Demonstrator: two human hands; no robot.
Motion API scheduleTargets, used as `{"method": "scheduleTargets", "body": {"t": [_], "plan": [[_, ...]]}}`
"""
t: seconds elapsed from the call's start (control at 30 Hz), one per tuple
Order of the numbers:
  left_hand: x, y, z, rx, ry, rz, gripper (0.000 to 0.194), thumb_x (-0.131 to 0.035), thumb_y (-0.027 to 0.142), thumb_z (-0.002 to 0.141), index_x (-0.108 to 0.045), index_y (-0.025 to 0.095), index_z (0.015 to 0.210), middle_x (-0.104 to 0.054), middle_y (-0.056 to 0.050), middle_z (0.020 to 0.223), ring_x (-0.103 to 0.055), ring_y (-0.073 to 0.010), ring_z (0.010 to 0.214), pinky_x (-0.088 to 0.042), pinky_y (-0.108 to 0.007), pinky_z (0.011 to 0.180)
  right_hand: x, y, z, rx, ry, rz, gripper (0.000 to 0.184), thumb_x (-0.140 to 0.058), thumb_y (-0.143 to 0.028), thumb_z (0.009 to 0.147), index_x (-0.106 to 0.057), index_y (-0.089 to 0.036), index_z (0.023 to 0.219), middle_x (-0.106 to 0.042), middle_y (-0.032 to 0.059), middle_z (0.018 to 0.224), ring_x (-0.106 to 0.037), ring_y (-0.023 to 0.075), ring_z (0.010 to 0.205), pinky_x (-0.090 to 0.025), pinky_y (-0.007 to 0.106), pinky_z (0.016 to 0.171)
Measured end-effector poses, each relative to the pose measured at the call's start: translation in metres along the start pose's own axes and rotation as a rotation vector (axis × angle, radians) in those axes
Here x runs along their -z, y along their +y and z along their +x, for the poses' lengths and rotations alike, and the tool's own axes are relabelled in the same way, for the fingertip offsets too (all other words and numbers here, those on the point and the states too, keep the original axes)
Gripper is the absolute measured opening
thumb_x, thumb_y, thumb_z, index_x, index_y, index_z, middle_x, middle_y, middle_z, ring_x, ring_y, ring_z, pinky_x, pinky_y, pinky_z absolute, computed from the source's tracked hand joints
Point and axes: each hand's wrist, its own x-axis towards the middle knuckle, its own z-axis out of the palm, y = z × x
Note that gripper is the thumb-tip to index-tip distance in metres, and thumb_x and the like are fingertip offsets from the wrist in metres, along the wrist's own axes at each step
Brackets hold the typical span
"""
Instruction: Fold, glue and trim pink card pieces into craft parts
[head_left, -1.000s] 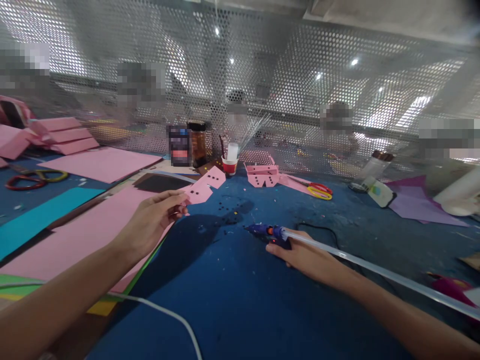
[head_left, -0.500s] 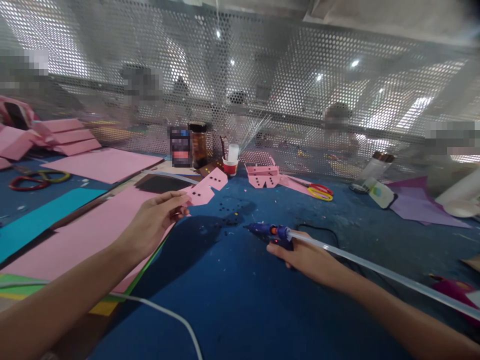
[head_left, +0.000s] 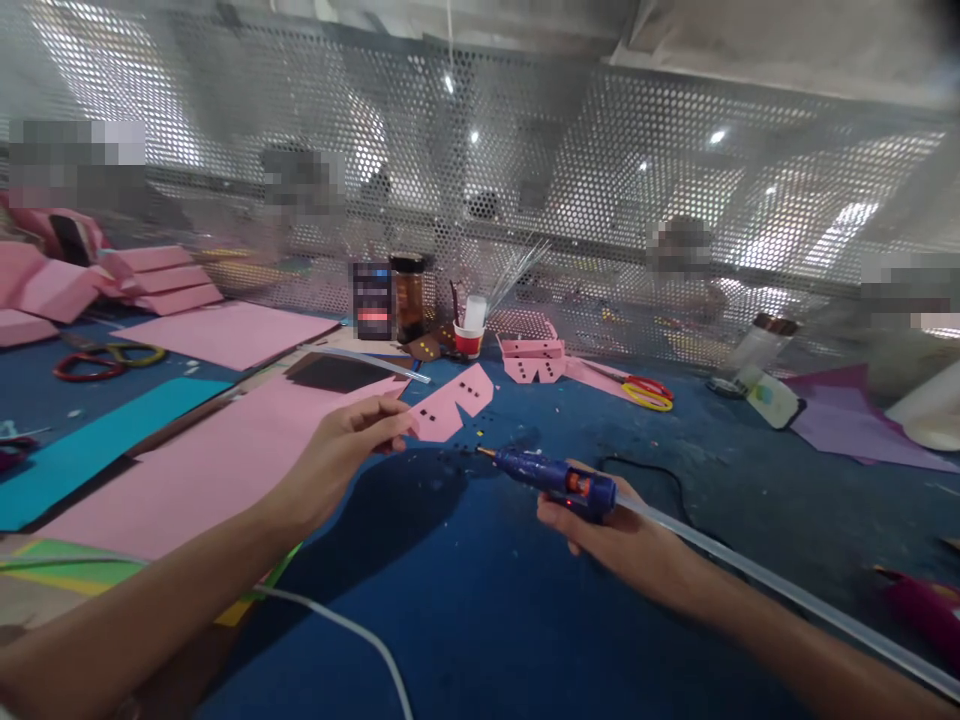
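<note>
Between the thumb and fingers of my left hand [head_left: 367,440] is a pink paper cutout [head_left: 454,405], notched on its lower edge and dotted with small black squares. My right hand [head_left: 615,525] is wrapped round a blue hot glue gun [head_left: 551,475], its tip pointing left, just below and right of the cutout and apart from it. A long clear glue stick [head_left: 750,565] runs out of the gun's back. Small black bits [head_left: 461,455] lie on the blue table under the cutout. A similar folded pink piece [head_left: 534,360] stands farther back.
Pink sheets [head_left: 202,470] and a teal strip [head_left: 112,440] lie at left, near red-and-yellow scissors [head_left: 90,365]. More scissors [head_left: 649,393], a paper cup [head_left: 469,342], a jar [head_left: 409,300] and a phone [head_left: 373,305] stand or lie toward the perforated metal screen [head_left: 585,200]. A white cord [head_left: 337,620] crosses in front.
My left hand has moved right with the pink cutout. The glue gun has turned, its tip now farther left and closer to the cutout. The view has shifted slightly.
</note>
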Motion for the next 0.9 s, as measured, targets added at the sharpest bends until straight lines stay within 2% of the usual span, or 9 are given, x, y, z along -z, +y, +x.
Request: {"method": "scheduleTargets", "body": {"t": [0.13, 0.27, 0.4, 0.57, 0.7, 0.9], "plan": [[-0.007, 0.004, -0.007, -0.037, -0.049, 0.079, 0.02, -0.071, 0.04, 0.085, -0.073, 0.02, 0.084, -0.066, -0.003, 0.086, -0.055, -0.0166, 0.075, -0.043, -0.03, 0.074, 0.002, 0.004, -0.003, 0.062, -0.054, -0.056, 0.029, -0.063, -0.049, 0.094, -0.061, -0.02, 0.095, -0.056, -0.003, 0.075, -0.055, 0.0104, 0.062, -0.042, 0.02, 0.054], [-0.012, 0.009, -0.012, -0.038, -0.086, 0.119, 0.021, -0.071, 0.042, 0.085, -0.074, 0.021, 0.086, -0.067, -0.003, 0.084, -0.056, -0.0171, 0.074, -0.043, -0.03, 0.074, 0.002, 0.002, -0.005, 0.159, -0.05, -0.119, 0.024, -0.06, -0.045, 0.096, -0.059, -0.021, 0.094, -0.056, -0.0026, 0.076, -0.053, 0.011, 0.064, -0.042, 0.022, 0.056], [-0.015, 0.011, -0.015, -0.033, -0.128, 0.147, 0.024, -0.07, 0.044, 0.086, -0.074, 0.021, 0.089, -0.069, -0.003, 0.084, -0.057, -0.0185, 0.076, -0.043, -0.03, 0.072, 0.0, -0.002, -0.004, 0.296, 0.0, -0.26, 0.017, -0.063, -0.037, 0.094, -0.059, -0.021, 0.091, -0.06, 0.0001, 0.082, -0.053, 0.0119, 0.067, -0.041, 0.023, 0.058], [-0.015, 0.011, -0.017, -0.035, -0.157, 0.161, 0.021, -0.067, 0.042, 0.088, -0.072, 0.022, 0.088, -0.069, -0.002, 0.085, -0.058, -0.0187, 0.079, -0.043, -0.03, 0.073, -0.003, 0.008, 0.003, 0.447, 0.062, -0.381, 0.013, -0.065, -0.033, 0.091, -0.062, -0.02, 0.09, -0.063, 0.0015, 0.086, -0.059, 0.0131, 0.072, -0.043, 0.024, 0.066], [-0.016, 0.011, -0.018, -0.031, -0.175, 0.16, 0.019, -0.067, 0.04, 0.088, -0.071, 0.021, 0.088, -0.07, -0.003, 0.086, -0.058, -0.0187, 0.078, -0.043, -0.03, 0.074, -0.001, 0.014, 0.005, 0.485, 0.047, -0.419, 0.01, -0.063, -0.028, 0.091, -0.064, -0.021, 0.097, -0.062, 0.0011, 0.086, -0.062, 0.0137, 0.074, -0.043, 0.023, 0.067], [-0.017, 0.011, -0.018, -0.022, -0.182, 0.159, 0.022, -0.068, 0.042, 0.088, -0.071, 0.021, 0.086, -0.07, -0.003, 0.086, -0.058, -0.0192, 0.079, -0.043, -0.031, 0.074, 0.004, 0.008, 0.001, 0.476, -0.01, -0.426, 0.013, -0.062, -0.025, 0.089, -0.066, -0.022, 0.102, -0.066, 0.0034, 0.091, -0.064, 0.0167, 0.08, -0.047, 0.023, 0.069]]}}
